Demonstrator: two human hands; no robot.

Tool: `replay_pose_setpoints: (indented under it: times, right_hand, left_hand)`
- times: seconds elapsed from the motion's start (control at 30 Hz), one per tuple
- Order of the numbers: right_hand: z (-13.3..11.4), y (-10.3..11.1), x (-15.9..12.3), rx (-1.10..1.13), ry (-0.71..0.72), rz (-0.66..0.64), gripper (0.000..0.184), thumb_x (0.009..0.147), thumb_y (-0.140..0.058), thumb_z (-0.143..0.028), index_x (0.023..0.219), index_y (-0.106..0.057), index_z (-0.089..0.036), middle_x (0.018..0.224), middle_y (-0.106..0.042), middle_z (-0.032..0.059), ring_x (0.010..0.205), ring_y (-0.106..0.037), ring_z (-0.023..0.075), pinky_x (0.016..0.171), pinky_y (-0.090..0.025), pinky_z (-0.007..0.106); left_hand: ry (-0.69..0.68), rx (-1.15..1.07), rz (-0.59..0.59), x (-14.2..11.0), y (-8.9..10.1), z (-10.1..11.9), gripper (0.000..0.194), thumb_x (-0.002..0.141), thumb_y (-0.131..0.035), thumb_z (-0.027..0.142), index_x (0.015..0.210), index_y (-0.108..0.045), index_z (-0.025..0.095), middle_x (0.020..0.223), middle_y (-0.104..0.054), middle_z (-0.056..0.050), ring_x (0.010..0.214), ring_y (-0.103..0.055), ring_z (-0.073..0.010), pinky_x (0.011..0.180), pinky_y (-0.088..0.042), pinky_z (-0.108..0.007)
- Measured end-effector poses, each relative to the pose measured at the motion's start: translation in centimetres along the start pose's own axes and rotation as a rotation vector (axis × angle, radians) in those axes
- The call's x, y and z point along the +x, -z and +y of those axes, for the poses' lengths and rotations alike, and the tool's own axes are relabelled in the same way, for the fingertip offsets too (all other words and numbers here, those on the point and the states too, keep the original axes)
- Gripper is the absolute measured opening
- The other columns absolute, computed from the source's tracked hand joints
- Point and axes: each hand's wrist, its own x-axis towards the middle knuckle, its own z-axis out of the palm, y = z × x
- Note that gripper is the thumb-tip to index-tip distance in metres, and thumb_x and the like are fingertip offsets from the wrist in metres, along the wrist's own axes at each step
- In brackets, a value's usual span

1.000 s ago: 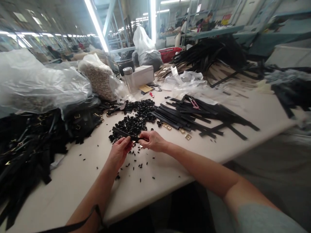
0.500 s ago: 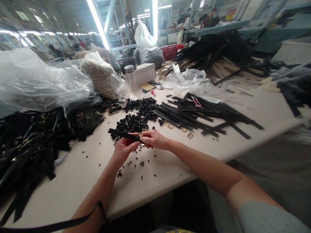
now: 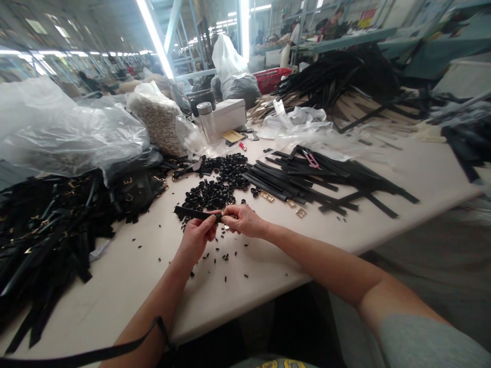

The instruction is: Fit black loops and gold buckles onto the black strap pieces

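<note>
A short black strap [image 3: 192, 212] is pinched at its right end between both hands over the pale table [image 3: 126, 271]. My left hand [image 3: 197, 237] grips it from below with fingers closed. My right hand [image 3: 241, 220] pinches the same end, fingers curled; a small gold part may sit between the fingertips, too small to be sure. Just beyond lies a heap of black rings [image 3: 218, 184]. Tiny black bits are scattered on the table around my hands.
Black straps [image 3: 307, 176] and several gold buckles [image 3: 301, 212] lie to the right. A big pile of buckled black straps [image 3: 49, 225] fills the left. Plastic bags [image 3: 65, 128], a metal can [image 3: 205, 122] and a white box [image 3: 228, 115] stand behind. People work at far benches.
The strap has been drawn a little rightward through my hands, which stay together at its end. The view has shifted slightly.
</note>
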Motion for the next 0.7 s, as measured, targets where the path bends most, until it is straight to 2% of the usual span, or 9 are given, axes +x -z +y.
replay_pose_setpoints:
  times: [0.13, 0.37, 0.53, 0.6, 0.7]
  right_hand:
    - [-0.2, -0.2, -0.2, -0.011, 0.015, 0.013, 0.013, 0.082, -0.054, -0.024, 0.074, -0.056, -0.015, 0.049, -0.052, -0.0062, 0.039, -0.045, 0.0045, 0.040, -0.036, 0.015]
    - [0.0, 0.5, 0.0, 0.168, 0.021, -0.101, 0.021, 0.083, -0.054, -0.036, 0.081, -0.055, -0.015, 0.056, -0.059, -0.0027, 0.043, -0.052, 0.0069, 0.042, -0.042, 0.017]
    - [-0.9, 0.8, -0.7, 0.040, -0.011, -0.167, 0.033, 0.081, -0.058, -0.047, 0.083, -0.060, -0.014, 0.055, -0.059, -0.0012, 0.043, -0.054, 0.0087, 0.042, -0.044, 0.019]
    - [-1.1, 0.8, -0.7, -0.027, -0.026, -0.159, 0.040, 0.081, -0.057, -0.053, 0.083, -0.062, -0.014, 0.056, -0.060, 0.0008, 0.043, -0.054, 0.0094, 0.042, -0.044, 0.020]
    - [-0.4, 1.3, 0.2, -0.071, -0.043, -0.154, 0.049, 0.079, -0.055, -0.063, 0.091, -0.064, -0.016, 0.059, -0.063, 0.0034, 0.047, -0.059, 0.0148, 0.045, -0.048, 0.026]
  left_hand:
    - [0.016, -0.026, 0.029, 0.0, -0.3, -0.3, 0.035, 0.064, -0.081, 0.033, 0.092, -0.074, 0.013, 0.054, -0.052, 0.003, 0.043, -0.042, -0.0043, 0.040, -0.028, -0.017]
    - [-0.062, 0.035, 0.035, 0.5, 0.1, -0.6, 0.031, 0.069, -0.076, 0.032, 0.095, -0.074, 0.015, 0.055, -0.054, 0.002, 0.046, -0.043, -0.0052, 0.043, -0.031, -0.018]
    - [-0.126, 0.265, -0.026, -0.1, -0.2, -0.1, 0.027, 0.070, -0.073, 0.032, 0.089, -0.076, 0.014, 0.049, -0.053, 0.002, 0.043, -0.042, -0.0076, 0.041, -0.033, -0.021]
    - [-0.137, 0.302, -0.057, -0.2, -0.3, -0.1, 0.027, 0.071, -0.072, 0.032, 0.090, -0.076, 0.013, 0.052, -0.056, 0.000, 0.043, -0.044, -0.0093, 0.042, -0.036, -0.024]
    - [-0.203, 0.309, -0.029, 0.3, 0.0, -0.2, 0.024, 0.074, -0.070, 0.029, 0.092, -0.077, 0.016, 0.057, -0.061, -0.004, 0.046, -0.049, -0.0124, 0.044, -0.039, -0.028]
